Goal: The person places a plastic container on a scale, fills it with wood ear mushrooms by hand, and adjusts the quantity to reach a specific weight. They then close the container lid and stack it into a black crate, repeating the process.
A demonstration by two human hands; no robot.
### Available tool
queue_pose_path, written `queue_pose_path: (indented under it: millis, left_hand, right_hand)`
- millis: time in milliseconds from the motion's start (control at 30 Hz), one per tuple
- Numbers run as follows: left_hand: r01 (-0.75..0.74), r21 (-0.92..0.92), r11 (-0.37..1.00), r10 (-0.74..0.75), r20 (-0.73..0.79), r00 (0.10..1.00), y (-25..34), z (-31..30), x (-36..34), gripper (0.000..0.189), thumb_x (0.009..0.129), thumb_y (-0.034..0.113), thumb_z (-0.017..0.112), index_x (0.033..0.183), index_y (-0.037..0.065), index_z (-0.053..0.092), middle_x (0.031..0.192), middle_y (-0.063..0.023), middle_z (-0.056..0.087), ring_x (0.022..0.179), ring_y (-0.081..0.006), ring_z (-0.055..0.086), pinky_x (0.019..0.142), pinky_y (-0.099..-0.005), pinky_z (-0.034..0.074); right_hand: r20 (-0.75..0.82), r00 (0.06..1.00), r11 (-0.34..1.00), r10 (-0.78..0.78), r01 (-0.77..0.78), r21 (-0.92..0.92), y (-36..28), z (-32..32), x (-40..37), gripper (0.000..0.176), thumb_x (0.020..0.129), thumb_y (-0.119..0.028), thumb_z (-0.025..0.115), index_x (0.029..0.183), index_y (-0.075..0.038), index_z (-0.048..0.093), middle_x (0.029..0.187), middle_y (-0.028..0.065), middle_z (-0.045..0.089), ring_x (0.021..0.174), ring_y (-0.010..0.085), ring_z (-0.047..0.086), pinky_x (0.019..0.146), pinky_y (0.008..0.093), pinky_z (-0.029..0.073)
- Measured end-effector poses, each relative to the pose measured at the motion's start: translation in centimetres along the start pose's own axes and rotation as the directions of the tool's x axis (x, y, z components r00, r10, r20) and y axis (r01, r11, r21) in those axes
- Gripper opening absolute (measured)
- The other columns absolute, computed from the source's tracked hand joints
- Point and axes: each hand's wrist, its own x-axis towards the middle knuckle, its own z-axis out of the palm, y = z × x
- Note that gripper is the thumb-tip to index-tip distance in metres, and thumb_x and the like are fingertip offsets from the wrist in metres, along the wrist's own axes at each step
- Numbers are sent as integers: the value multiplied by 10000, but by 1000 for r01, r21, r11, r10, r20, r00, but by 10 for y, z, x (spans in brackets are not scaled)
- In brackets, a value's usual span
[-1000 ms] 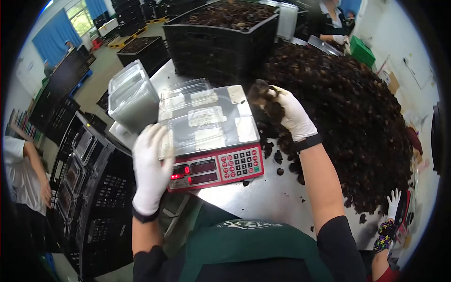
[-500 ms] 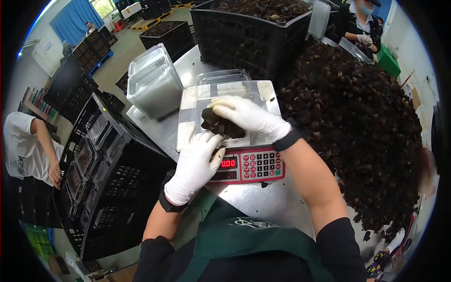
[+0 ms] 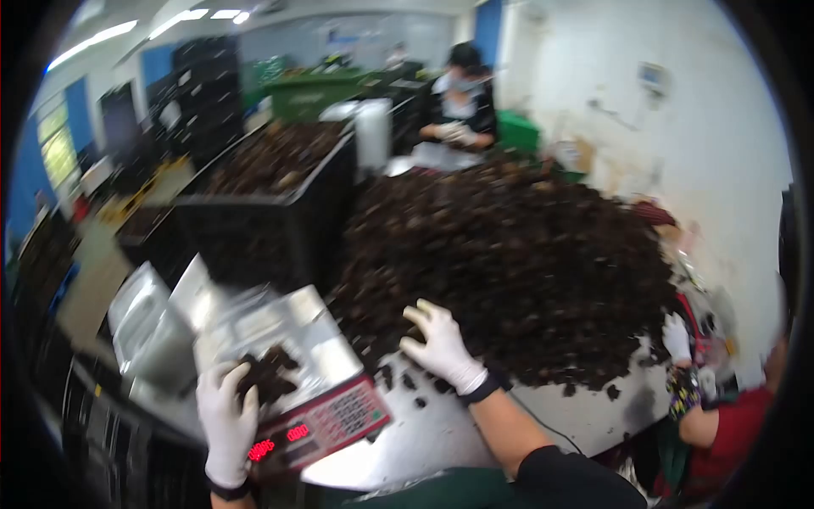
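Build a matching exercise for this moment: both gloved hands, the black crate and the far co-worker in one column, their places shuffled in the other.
Things:
1. left hand
2. right hand
3. black crate
4. co-worker

Places:
A. beyond the dark pile, at the far side
B. on the near edge of the dark pile
C. against the clear tray on the scale
D. behind the scale, filled with dark pieces

Pairs: 1-C, 2-B, 3-D, 4-A.

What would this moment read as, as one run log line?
left hand: at tray on scale, beside dark fungus in it | right hand: spread on fungus pile edge | view: blurred
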Motion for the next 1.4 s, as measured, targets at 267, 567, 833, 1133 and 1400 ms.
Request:
queue_pose_path:
  millis: [267, 567, 833, 1133, 1400]
  left_hand:
    - [-10, 72, 997, -13, 319, 947, -13, 31, 3, 467, 881, 173, 645, 1321, 30, 578, 1362, -247, 538, 1298, -414, 474, 1058, -480, 425]
    - [-96, 25, 995, 87, 227, 970, -69, 35, 19, 327, 756, -68, 609, 1056, 45, 675, 1009, -174, 640, 971, -387, 616, 853, -454, 504]
    - [-110, 262, 959, 48, 231, 972, -65, 40, 28, 197, 648, -5, 755, 827, 43, 689, 958, -166, 621, 945, -366, 610, 823, -453, 488]
    - [-149, 76, 986, 146, 40, 988, -26, 2, 39, 195, 782, 86, 692, 973, 52, 708, 915, -178, 674, 878, -387, 630, 778, -487, 509]
    - [-28, 121, 992, 11, 137, 990, -95, 55, 4, 161, 785, 159, 688, 910, 61, 714, 941, -166, 652, 1015, -364, 612, 876, -460, 484]
  right_hand:
    - [105, 975, 949, 197, -163, -269, 40, 1, -93, 708, 826, -425, 731, 1463, -229, 493, 1533, 182, 398, 1413, 375, 368, 1140, 549, 297]
    - [109, 979, 951, 172, -136, -278, 45, -1, -93, 667, 869, -398, 709, 1476, -242, 479, 1520, 165, 429, 1402, 362, 394, 1136, 515, 327]
    - [82, 985, 956, 149, -123, -265, 54, 6, -97, 640, 868, -428, 704, 1449, -241, 512, 1508, 165, 434, 1394, 366, 392, 1127, 524, 317]
    - [343, 939, 999, -36, 20, 48, 18, -109, -35, 502, 936, -370, 636, 1356, -98, 608, 1450, 234, 506, 1283, 383, 542, 1084, 401, 438]
    - [-218, 975, 986, 44, -7, 168, 62, -224, 192, 396, 909, -154, 608, 1297, -75, 628, 1238, 139, 662, 988, 258, 692, 810, 327, 571]
